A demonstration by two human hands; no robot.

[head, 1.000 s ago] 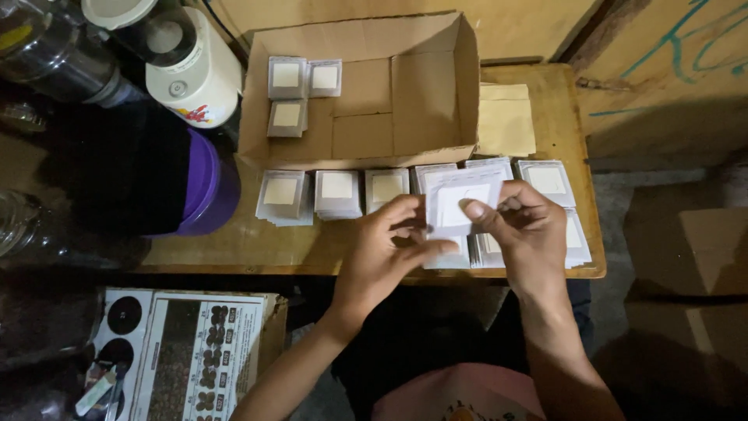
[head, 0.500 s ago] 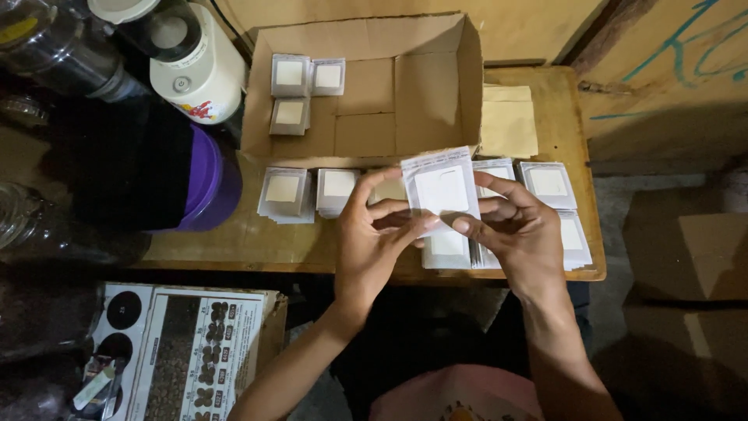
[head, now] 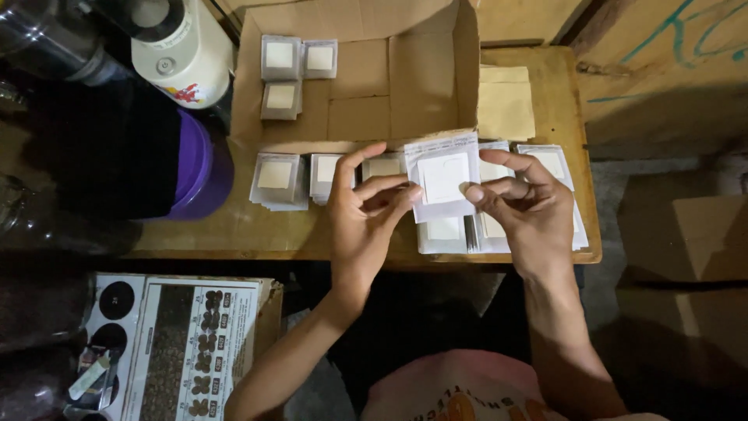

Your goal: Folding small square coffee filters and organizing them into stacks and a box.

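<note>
Both my hands hold one small clear plastic packet point(head: 442, 181) with a white card inside, above the wooden table point(head: 234, 230). My left hand point(head: 365, 222) pinches its left edge, my right hand point(head: 526, 210) its right edge. Under the hands, a row of stacked packets lies along the table: one stack point(head: 276, 179) at the left, another stack point(head: 444, 234) just below the held packet. An open cardboard box point(head: 366, 74) stands behind the row with three small stacks of packets point(head: 280, 58) in its far left corner.
A white appliance point(head: 175, 54) and a purple container point(head: 204, 175) stand left of the box. A tan paper sheet point(head: 505, 105) lies right of it. A printed carton point(head: 183, 343) sits below the table at the left. Cardboard boxes point(head: 686, 234) are on the floor at right.
The held packet has been lifted and turned upright between both hands, from lower over the right-hand stacks to in front of the box's near wall. The view has shifted slightly.
</note>
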